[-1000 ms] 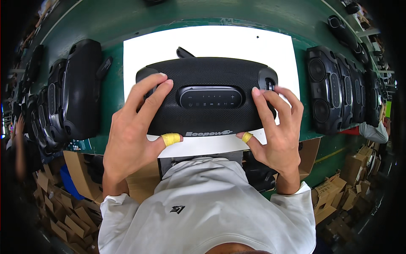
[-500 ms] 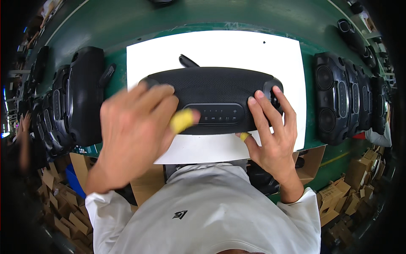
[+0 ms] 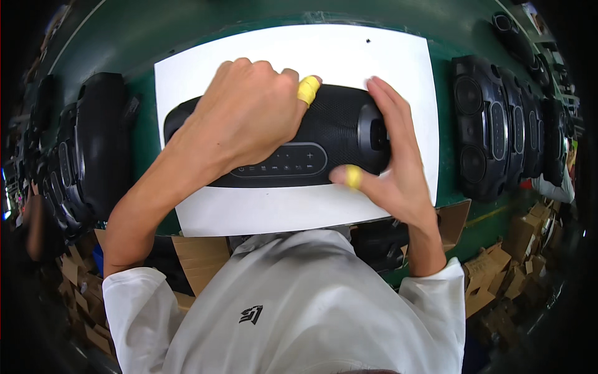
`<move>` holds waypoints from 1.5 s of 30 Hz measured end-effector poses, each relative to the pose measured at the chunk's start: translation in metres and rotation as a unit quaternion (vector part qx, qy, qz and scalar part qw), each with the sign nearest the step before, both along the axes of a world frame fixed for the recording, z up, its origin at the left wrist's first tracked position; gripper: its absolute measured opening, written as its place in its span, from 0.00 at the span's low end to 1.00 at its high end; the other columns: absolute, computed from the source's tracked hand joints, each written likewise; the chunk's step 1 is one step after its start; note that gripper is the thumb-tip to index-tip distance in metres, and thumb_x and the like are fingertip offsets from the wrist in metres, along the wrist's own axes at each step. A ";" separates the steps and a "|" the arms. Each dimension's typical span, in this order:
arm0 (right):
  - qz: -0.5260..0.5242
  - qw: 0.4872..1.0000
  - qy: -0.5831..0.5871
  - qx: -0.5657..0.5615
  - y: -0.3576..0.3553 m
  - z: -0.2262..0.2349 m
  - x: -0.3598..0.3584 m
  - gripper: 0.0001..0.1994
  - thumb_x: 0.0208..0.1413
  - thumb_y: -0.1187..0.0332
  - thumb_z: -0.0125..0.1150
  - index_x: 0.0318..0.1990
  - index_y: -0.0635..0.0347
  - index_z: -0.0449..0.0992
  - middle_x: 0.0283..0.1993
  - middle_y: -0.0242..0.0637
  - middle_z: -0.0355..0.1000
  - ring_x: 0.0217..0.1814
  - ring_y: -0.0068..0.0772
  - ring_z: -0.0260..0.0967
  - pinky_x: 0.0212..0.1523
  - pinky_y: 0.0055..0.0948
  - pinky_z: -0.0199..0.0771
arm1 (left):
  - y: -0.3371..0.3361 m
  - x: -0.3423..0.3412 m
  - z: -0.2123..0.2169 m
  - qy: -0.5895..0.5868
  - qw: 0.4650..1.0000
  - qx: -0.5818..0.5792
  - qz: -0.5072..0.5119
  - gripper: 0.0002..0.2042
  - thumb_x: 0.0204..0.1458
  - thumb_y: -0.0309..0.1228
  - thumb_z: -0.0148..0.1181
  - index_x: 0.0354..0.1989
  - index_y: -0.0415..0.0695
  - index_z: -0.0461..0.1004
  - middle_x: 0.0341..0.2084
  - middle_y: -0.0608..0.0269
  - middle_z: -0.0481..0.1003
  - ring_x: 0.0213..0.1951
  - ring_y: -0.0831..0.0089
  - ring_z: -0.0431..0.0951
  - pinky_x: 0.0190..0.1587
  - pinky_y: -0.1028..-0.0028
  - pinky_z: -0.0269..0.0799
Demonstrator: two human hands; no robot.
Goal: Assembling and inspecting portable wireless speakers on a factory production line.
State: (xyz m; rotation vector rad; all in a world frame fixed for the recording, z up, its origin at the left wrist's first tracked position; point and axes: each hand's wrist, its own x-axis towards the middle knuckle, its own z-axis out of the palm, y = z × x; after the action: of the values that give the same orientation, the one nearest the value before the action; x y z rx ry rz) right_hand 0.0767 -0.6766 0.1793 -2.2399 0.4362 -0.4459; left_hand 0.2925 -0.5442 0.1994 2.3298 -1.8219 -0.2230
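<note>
A black portable speaker with a mesh cover lies on a white sheet. Its oval button panel faces up along the near side. My left hand is curled over the speaker's middle and far edge, with yellow tape on the thumb. Its fingertips are hidden, so anything in them cannot be made out. At the speaker's right end, my right hand spans the body. Its fingers lie along the far right side, and the taped thumb, slightly blurred, is at the near edge.
Several black speakers stand in rows on the green table, at left and right. A small dark bit lies on the sheet. Open cardboard boxes are below the near edge, with more cardboard at the lower right.
My left hand has swung up and right to the speaker's far edge. The speaker appears shifted left and turned slightly. The slim black piece behind it is now out of sight.
</note>
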 end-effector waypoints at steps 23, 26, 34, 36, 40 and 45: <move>0.041 0.996 0.048 -0.058 0.006 0.018 0.011 0.44 0.47 0.60 0.83 0.75 0.55 0.73 0.78 0.51 0.64 0.79 0.61 0.62 0.78 0.53 0.62 | 0.093 0.035 0.013 0.321 0.938 -0.036 0.129 0.35 0.41 0.30 0.86 0.63 0.44 0.83 0.58 0.51 0.82 0.54 0.60 0.84 0.59 0.67 0.81; 0.135 0.970 0.090 -0.182 0.003 0.029 0.019 0.39 0.54 0.61 0.76 0.77 0.47 0.73 0.82 0.49 0.60 0.83 0.67 0.55 0.81 0.63 0.55 | 0.102 0.033 0.004 0.294 0.949 -0.099 0.058 0.34 0.45 0.29 0.83 0.65 0.48 0.82 0.64 0.53 0.79 0.64 0.56 0.79 0.67 0.63 0.75; 0.231 0.933 0.166 -0.220 -0.006 0.053 0.034 0.35 0.54 0.63 0.73 0.72 0.46 0.78 0.81 0.48 0.65 0.80 0.68 0.60 0.79 0.66 0.58 | 0.106 0.034 0.003 0.092 0.986 -0.103 -0.095 0.24 0.61 0.39 0.68 0.67 0.53 0.81 0.70 0.50 0.75 0.69 0.46 0.75 0.68 0.50 0.73; 0.246 0.932 0.176 -0.199 -0.004 0.059 0.039 0.36 0.50 0.68 0.75 0.72 0.47 0.79 0.80 0.49 0.66 0.79 0.70 0.62 0.77 0.66 0.62 | 0.105 0.033 0.001 0.093 0.986 -0.112 -0.085 0.24 0.61 0.40 0.69 0.66 0.54 0.82 0.69 0.51 0.76 0.66 0.46 0.77 0.66 0.51 0.74; 0.269 0.912 0.167 -0.259 0.001 0.058 0.041 0.45 0.45 0.64 0.79 0.76 0.55 0.72 0.80 0.53 0.65 0.79 0.71 0.61 0.77 0.67 0.61 | 0.103 0.033 -0.006 0.099 0.980 -0.153 -0.077 0.22 0.61 0.36 0.69 0.65 0.55 0.83 0.67 0.53 0.77 0.63 0.49 0.79 0.65 0.53 0.73; 0.249 0.909 0.170 -0.288 0.004 0.049 0.077 0.62 0.39 0.56 0.85 0.80 0.71 0.54 0.79 0.62 0.62 0.79 0.69 0.61 0.81 0.57 0.59 | 0.091 0.062 -0.014 0.073 0.976 -0.200 -0.046 0.18 0.64 0.35 0.68 0.63 0.53 0.84 0.60 0.51 0.82 0.62 0.50 0.80 0.68 0.57 0.71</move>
State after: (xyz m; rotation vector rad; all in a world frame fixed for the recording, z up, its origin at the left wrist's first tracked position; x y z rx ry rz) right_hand 0.1540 -0.6722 0.2286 -2.8942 -0.1377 0.1173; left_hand 0.3550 -0.4529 0.1854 1.9060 -1.7175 -0.0320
